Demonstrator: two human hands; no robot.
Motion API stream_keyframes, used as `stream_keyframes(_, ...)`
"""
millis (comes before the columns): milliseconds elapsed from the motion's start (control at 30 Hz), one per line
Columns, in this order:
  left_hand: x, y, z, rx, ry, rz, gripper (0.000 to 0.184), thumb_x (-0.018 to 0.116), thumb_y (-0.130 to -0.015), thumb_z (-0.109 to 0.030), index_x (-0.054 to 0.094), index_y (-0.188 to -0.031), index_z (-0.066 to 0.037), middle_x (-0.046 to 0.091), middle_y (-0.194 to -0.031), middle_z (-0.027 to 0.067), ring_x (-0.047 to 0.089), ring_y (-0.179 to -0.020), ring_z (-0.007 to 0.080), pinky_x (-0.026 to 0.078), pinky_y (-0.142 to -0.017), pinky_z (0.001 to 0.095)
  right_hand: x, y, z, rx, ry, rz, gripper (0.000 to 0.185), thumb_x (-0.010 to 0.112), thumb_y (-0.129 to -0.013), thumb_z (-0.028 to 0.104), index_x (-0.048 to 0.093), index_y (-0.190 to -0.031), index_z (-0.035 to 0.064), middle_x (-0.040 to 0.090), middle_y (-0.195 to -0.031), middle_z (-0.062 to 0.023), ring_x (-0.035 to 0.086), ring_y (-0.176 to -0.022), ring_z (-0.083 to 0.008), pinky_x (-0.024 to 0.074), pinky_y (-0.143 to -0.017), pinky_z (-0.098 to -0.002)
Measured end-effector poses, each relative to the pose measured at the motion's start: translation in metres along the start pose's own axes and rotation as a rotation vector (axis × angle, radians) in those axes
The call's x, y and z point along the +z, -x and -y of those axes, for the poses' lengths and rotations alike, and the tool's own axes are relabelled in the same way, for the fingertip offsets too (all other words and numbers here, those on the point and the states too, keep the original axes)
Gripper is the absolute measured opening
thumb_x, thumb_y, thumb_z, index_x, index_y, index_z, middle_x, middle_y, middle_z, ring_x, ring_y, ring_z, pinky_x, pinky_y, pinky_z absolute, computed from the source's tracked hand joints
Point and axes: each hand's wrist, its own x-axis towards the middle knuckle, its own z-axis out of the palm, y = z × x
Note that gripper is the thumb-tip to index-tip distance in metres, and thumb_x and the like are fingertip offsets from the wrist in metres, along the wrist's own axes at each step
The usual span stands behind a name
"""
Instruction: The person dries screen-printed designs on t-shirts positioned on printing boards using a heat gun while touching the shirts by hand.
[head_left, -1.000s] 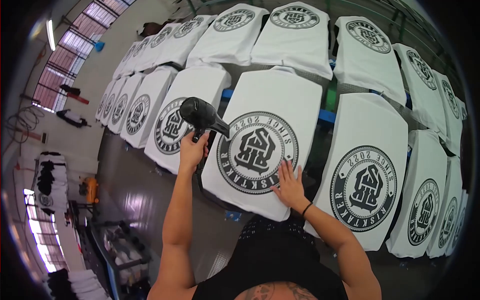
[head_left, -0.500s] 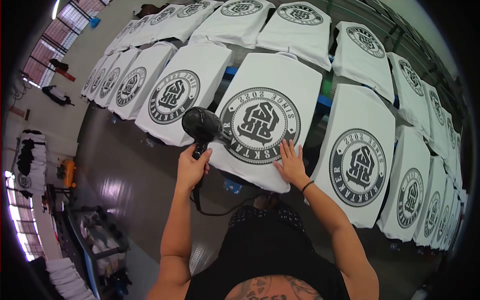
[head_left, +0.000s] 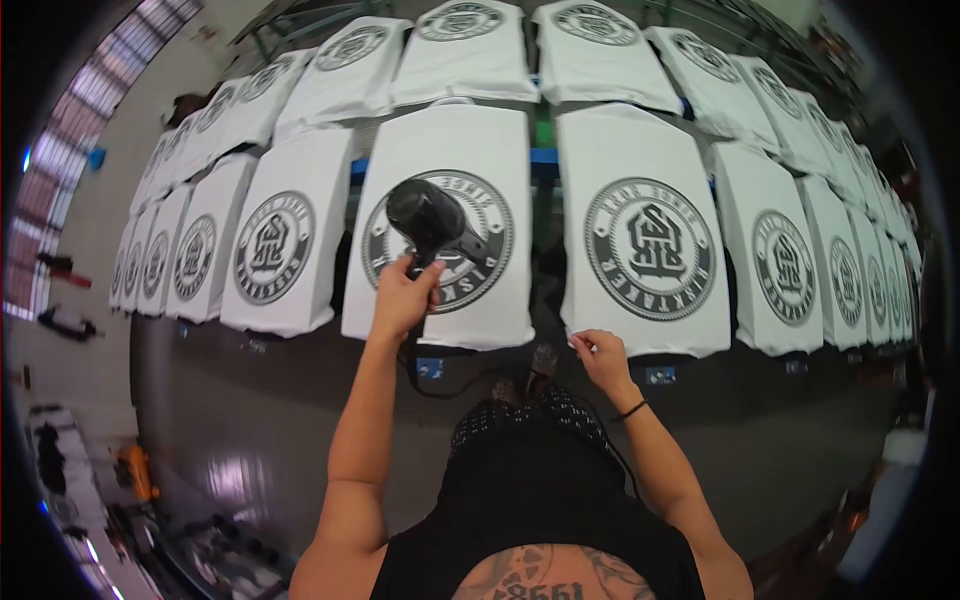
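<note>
My left hand (head_left: pixel 405 297) is wrapped round the handle of a black hair dryer (head_left: pixel 430 213). The dryer is over a white T-shirt (head_left: pixel 440 135) with a round dark print, its nozzle pointing right across the print and hiding part of it. Further right, my right hand (head_left: pixel 603 360) is closed, its fingertips pinched at the lower left corner of another white T-shirt (head_left: pixel 640 335) with the same round print. From the dryer a dark cord (head_left: pixel 440 393) hangs down in front of my body.
Similar printed T-shirts (head_left: pixel 278 235) lie on sloped boards in two long rows, curving off to both sides. Blue rail parts (head_left: pixel 543 160) show between boards. Below is a dark shiny floor (head_left: pixel 240 440). An orange machine (head_left: pixel 137 470) stands at left.
My view has shifted right along the row. My right hand has left the first shirt's print and closed at the corner of the shirt to its right. The dryer now covers more of the first print.
</note>
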Motion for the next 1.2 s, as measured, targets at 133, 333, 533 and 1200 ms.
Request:
stream_keyframes(133, 0.036, -0.024, -0.015, 0.082, -0.070, 0.034, 0.024, 0.072, -0.095, -0.022, 0.062, -0.090, -0.001, 0.059, -0.065, 0.0012, 0.056, -0.051, 0.0093, 0.044, -0.045, 0.0249, -0.043, 0.021, -0.020, 0.013, 0.111, -0.158, 0.014, 0.072, -0.092, 0.016, 0.073, -0.091, 0.0021, 0.070, -0.077, -0.0125, 0.067, -0.069, -0.0250, 0.0511, -0.064, -0.0353)
stream_keyframes(333, 0.113, -0.017, -0.041, 0.014, -0.022, 0.220, 0.023, 0.070, -0.096, -0.021, 0.061, -0.094, 0.000, 0.059, -0.069, 0.0020, 0.056, -0.053, 0.0092, 0.046, -0.048, 0.0253, -0.092, 0.012, -0.058, 0.055, 0.065, -0.316, 0.014, 0.072, -0.093, 0.016, 0.073, -0.091, 0.0019, 0.070, -0.076, -0.0119, 0.067, -0.067, -0.0234, 0.0509, -0.063, -0.0339)
stream_keyframes(533, 0.198, -0.009, -0.050, 0.050, -0.034, 0.210, 0.028, 0.074, -0.094, -0.024, 0.062, -0.095, 0.001, 0.061, -0.072, 0.0025, 0.057, -0.055, 0.0096, 0.047, -0.050, 0.0253, -0.245, -0.061, -0.031, -0.201, -0.121, -0.474, 0.008, 0.068, -0.095, 0.005, 0.073, -0.092, -0.0002, 0.073, -0.080, -0.0103, 0.072, -0.077, -0.0185, 0.0551, -0.071, -0.0302)
stream_keyframes(1200, 0.256, 0.122, -0.034, 0.137, -0.009, -0.114, 0.032, 0.075, -0.093, -0.023, 0.066, -0.108, 0.004, 0.058, -0.061, -0.0012, 0.054, -0.050, 0.0063, 0.043, -0.048, 0.0230, -0.566, 0.105, 0.173, -1.852, 0.332, -0.787, 0.031, 0.043, -0.108, 0.028, 0.065, -0.114, 0.0073, 0.067, -0.086, -0.0055, 0.064, -0.075, -0.0160, 0.0533, -0.071, -0.0288)
